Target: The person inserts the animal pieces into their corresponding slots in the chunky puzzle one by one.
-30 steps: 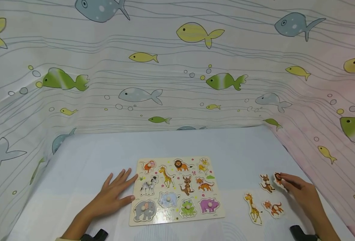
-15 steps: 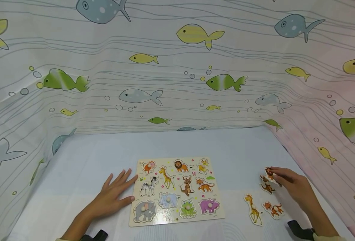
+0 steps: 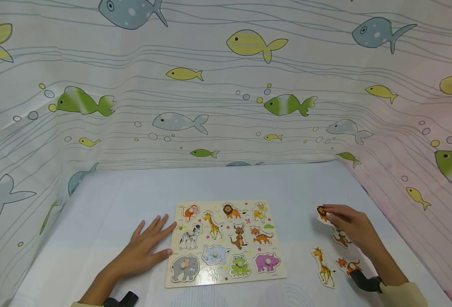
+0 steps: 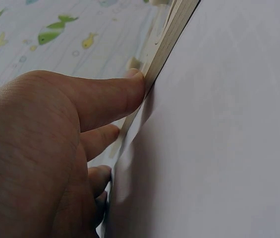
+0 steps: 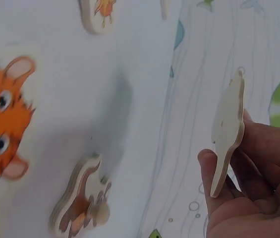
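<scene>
My right hand (image 3: 350, 224) pinches a wooden lion puzzle piece (image 3: 321, 213) above the table, right of the puzzle board. In the right wrist view the lion piece (image 5: 227, 131) shows its pale back and edge between thumb and fingers. Just below that hand lies a kangaroo piece (image 3: 342, 239), partly covered by it. My left hand (image 3: 143, 251) is spread on the table, fingertips and thumb at the left edge of the animal puzzle board (image 3: 210, 279). In the left wrist view the thumb (image 4: 115, 96) touches the board's edge (image 4: 167, 47).
A giraffe piece (image 3: 323, 266) and a tiger piece (image 3: 343, 263) lie on the white table (image 3: 134, 192), right of the board. The wrist camera (image 3: 364, 282) partly covers the tiger. Knobbed animals such as a purple hippo (image 3: 267, 262) sit in the board. Fish-printed cloth (image 3: 210, 98) surrounds the table.
My right hand has carried the lion piece left and away from me, from beside the kangaroo piece to beyond it. The left hand and the board have stayed put.
</scene>
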`<state>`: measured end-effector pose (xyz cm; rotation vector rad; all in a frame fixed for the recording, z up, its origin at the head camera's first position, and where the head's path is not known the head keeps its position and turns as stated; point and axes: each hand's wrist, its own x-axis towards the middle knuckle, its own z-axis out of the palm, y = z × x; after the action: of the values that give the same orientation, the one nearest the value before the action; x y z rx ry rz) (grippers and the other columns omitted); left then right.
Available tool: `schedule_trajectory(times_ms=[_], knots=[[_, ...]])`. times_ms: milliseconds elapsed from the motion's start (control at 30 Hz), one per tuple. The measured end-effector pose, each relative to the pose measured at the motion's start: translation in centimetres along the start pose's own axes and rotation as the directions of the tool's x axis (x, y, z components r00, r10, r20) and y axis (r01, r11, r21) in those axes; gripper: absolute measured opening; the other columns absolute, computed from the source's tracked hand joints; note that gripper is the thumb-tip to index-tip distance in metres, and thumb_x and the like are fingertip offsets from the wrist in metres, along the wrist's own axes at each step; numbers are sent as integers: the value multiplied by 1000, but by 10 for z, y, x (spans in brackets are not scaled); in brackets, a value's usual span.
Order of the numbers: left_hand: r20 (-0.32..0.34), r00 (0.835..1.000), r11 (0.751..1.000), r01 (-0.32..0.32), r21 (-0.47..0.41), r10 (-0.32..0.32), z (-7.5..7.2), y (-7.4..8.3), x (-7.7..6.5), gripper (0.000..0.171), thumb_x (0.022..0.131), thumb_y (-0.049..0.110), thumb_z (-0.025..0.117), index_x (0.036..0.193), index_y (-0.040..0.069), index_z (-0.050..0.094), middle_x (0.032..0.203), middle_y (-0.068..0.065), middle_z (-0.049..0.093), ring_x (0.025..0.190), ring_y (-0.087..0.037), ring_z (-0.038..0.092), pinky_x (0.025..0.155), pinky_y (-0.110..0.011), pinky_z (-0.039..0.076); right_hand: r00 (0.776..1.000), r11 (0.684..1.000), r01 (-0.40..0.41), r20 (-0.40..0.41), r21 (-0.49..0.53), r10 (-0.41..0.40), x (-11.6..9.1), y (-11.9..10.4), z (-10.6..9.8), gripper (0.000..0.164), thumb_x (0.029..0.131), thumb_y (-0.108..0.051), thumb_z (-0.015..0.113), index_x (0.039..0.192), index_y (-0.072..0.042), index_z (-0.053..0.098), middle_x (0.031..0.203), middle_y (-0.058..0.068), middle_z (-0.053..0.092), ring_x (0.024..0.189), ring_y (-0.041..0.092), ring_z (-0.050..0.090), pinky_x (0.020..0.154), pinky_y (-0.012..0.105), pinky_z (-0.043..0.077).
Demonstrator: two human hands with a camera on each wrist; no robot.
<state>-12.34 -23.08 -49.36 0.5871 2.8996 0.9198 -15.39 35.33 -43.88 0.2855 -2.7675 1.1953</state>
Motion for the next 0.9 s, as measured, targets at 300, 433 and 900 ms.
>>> schedule_trajectory(times_ms=[300, 433, 900], knots=[[-3, 1000, 1000, -1, -2, 1, 1, -1, 0, 69, 90, 49, 68, 150, 23, 47, 162, -17, 31, 150, -47, 22, 122, -63, -2, 996, 995, 72, 39, 65, -74, 15, -14, 13, 27, 97, -12, 66, 123, -7, 70, 126, 17, 68, 101, -6, 65, 75, 14, 56], [-12, 1000, 1000, -4, -5, 4, 0, -1, -1, 69, 89, 49, 68, 150, 22, 48, 162, -18, 31, 149, -48, 23, 121, -65, 0, 995, 993, 86, 46, 82, -90, 21, -20, 19, 27, 96, -10, 67, 123, -7, 70, 126, 18, 68, 93, -1, 67, 69, 19, 57], [0, 1000, 1000, 0, -12, 0, 1, 0, -1, 70, 89, 49, 68, 150, 21, 48, 162, -18, 31, 150, -48, 22, 120, -65, 0, 994, 992, 44, 94, 116, -56, 39, -40, 42, 25, 95, -17, 68, 120, -13, 72, 129, 12, 68, 98, -3, 65, 71, 21, 57]])
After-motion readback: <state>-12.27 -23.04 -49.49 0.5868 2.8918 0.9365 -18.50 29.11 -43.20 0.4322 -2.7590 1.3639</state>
